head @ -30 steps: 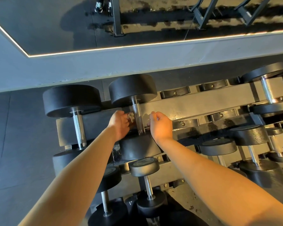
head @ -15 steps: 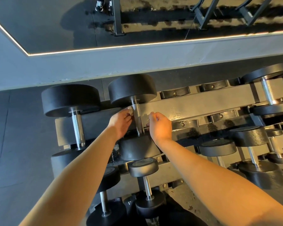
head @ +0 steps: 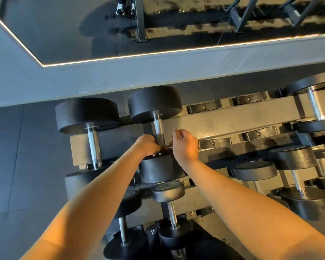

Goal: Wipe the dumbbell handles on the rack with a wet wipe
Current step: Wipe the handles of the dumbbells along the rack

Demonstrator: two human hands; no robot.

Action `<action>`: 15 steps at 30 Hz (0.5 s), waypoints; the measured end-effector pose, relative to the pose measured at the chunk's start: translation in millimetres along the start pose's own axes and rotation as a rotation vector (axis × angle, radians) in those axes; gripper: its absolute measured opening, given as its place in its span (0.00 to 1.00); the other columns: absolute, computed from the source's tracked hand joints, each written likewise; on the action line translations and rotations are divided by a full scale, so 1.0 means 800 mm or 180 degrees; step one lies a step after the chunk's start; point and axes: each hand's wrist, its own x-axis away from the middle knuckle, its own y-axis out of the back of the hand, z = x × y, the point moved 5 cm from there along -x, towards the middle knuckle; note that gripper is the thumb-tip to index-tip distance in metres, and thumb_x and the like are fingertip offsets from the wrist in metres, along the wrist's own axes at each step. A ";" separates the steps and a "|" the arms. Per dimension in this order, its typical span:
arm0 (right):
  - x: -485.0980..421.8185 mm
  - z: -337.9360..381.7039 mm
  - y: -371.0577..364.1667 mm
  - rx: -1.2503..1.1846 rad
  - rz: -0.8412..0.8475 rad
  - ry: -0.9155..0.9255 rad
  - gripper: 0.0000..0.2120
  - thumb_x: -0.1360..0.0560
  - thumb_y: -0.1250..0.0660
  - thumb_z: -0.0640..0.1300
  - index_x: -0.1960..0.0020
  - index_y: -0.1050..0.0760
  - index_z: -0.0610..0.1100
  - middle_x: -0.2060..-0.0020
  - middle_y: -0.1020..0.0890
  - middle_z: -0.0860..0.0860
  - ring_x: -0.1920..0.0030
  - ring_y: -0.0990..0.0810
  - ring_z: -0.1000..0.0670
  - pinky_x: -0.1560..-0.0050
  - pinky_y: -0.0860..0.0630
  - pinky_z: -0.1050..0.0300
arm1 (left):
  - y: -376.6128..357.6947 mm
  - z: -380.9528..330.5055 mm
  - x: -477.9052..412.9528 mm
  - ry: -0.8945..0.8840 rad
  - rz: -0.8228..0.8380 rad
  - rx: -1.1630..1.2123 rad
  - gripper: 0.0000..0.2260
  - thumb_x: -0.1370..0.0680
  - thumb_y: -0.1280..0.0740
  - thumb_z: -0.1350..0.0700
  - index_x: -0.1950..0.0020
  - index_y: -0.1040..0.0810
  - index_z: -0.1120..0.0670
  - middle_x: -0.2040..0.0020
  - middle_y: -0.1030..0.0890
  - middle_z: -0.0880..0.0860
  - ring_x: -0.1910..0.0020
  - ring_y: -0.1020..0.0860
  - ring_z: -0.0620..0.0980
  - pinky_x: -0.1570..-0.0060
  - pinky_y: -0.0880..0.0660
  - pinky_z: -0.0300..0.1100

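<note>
At dumbbell handle [head: 158,128]: left hand [head: 147,145], right hand [head: 185,144], fingers curled.

Both bare forearms reach forward and slightly inward from the bottom corners of the view, converging toward the middle. The left hand [head: 148,145] is seen from the back, wrist roughly straight, its fingers curled tightly and bunched together at the near end of a dumbbell handle [head: 159,129]; what they pinch there is too small and shadowed to make out. The right hand [head: 185,145] sits just beside it, on the other side of the same handle, also back-up with the wrist bent a little inward. Its fingers are curled into a loose fist, the knuckles raised, and whether they hold anything cannot be told.
</note>
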 end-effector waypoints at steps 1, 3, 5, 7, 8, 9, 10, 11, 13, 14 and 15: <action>0.000 -0.001 -0.001 0.0015 0.0006 -0.0014 0.16 0.17 0.42 0.51 0.61 0.25 0.47 0.66 0.22 0.52 0.64 0.23 0.54 0.65 0.31 0.60 | -0.004 0.005 -0.002 0.0031 -0.0083 0.0323 0.08 0.20 0.32 0.54 0.46 0.20 0.57 0.57 0.21 0.52 0.60 0.24 0.47 0.63 0.28 0.37; -0.002 0.000 0.000 0.0043 0.0007 -0.0015 0.16 0.18 0.42 0.51 0.62 0.26 0.48 0.67 0.22 0.51 0.64 0.22 0.52 0.65 0.28 0.58 | -0.003 0.017 0.002 0.0107 -0.0422 0.1490 0.07 0.21 0.30 0.50 0.49 0.18 0.53 0.56 0.18 0.50 0.57 0.21 0.47 0.57 0.25 0.38; -0.003 0.001 0.000 0.0031 0.0016 0.0048 0.16 0.18 0.41 0.51 0.63 0.26 0.48 0.68 0.22 0.51 0.66 0.22 0.51 0.65 0.26 0.56 | 0.010 0.016 -0.005 0.0103 -0.0733 0.2514 0.07 0.23 0.27 0.47 0.51 0.17 0.49 0.54 0.15 0.48 0.52 0.18 0.47 0.46 0.22 0.43; -0.004 -0.001 -0.003 0.0035 0.0049 0.0115 0.15 0.18 0.41 0.50 0.63 0.26 0.48 0.69 0.22 0.51 0.66 0.21 0.50 0.64 0.24 0.53 | 0.023 0.003 -0.019 0.0076 -0.0895 0.3003 0.07 0.25 0.25 0.49 0.50 0.18 0.48 0.52 0.14 0.49 0.49 0.17 0.49 0.41 0.21 0.50; -0.005 -0.002 -0.003 0.0021 0.0053 0.0135 0.15 0.19 0.41 0.50 0.62 0.25 0.48 0.69 0.21 0.51 0.65 0.20 0.50 0.62 0.23 0.52 | 0.027 -0.004 -0.026 0.0111 -0.0972 0.3102 0.08 0.26 0.24 0.50 0.50 0.19 0.49 0.51 0.15 0.50 0.49 0.17 0.50 0.42 0.21 0.50; -0.005 -0.003 -0.003 0.0013 0.0046 0.0142 0.14 0.19 0.41 0.50 0.62 0.24 0.49 0.68 0.20 0.52 0.64 0.19 0.50 0.60 0.22 0.52 | 0.029 -0.012 -0.028 0.0163 -0.1037 0.3115 0.09 0.26 0.23 0.50 0.50 0.20 0.49 0.51 0.16 0.50 0.49 0.18 0.50 0.45 0.22 0.48; -0.006 -0.003 -0.003 0.0030 0.0035 0.0162 0.14 0.19 0.40 0.51 0.61 0.24 0.49 0.67 0.20 0.52 0.63 0.19 0.50 0.60 0.21 0.52 | 0.027 -0.016 -0.032 0.0195 -0.1083 0.3080 0.09 0.26 0.24 0.49 0.51 0.22 0.49 0.51 0.16 0.50 0.50 0.18 0.49 0.49 0.23 0.45; -0.006 -0.003 -0.003 0.0072 0.0034 0.0201 0.14 0.19 0.40 0.51 0.61 0.24 0.49 0.67 0.19 0.52 0.63 0.19 0.50 0.59 0.21 0.52 | 0.025 -0.019 -0.032 0.0184 -0.1108 0.2953 0.09 0.25 0.25 0.48 0.52 0.23 0.48 0.51 0.17 0.50 0.51 0.19 0.49 0.52 0.24 0.43; -0.005 -0.001 -0.002 0.0138 0.0067 0.0317 0.14 0.19 0.40 0.50 0.60 0.24 0.47 0.67 0.20 0.52 0.64 0.20 0.51 0.59 0.22 0.53 | 0.022 -0.020 -0.026 0.0108 -0.1115 0.2472 0.08 0.23 0.27 0.47 0.53 0.23 0.48 0.53 0.18 0.49 0.54 0.19 0.47 0.55 0.24 0.42; -0.004 0.001 -0.001 0.0157 0.0095 0.0377 0.14 0.19 0.40 0.50 0.60 0.24 0.47 0.67 0.20 0.52 0.64 0.21 0.52 0.60 0.23 0.54 | 0.021 -0.018 -0.022 0.0093 -0.1081 0.2200 0.08 0.22 0.28 0.46 0.53 0.23 0.49 0.55 0.18 0.49 0.56 0.20 0.46 0.57 0.24 0.41; -0.003 0.002 0.001 0.0170 0.0126 0.0430 0.13 0.19 0.39 0.50 0.60 0.24 0.47 0.68 0.21 0.53 0.65 0.21 0.53 0.60 0.23 0.55 | 0.020 -0.015 -0.017 0.0111 -0.0995 0.1915 0.10 0.22 0.29 0.45 0.52 0.21 0.51 0.56 0.18 0.49 0.57 0.20 0.46 0.58 0.25 0.41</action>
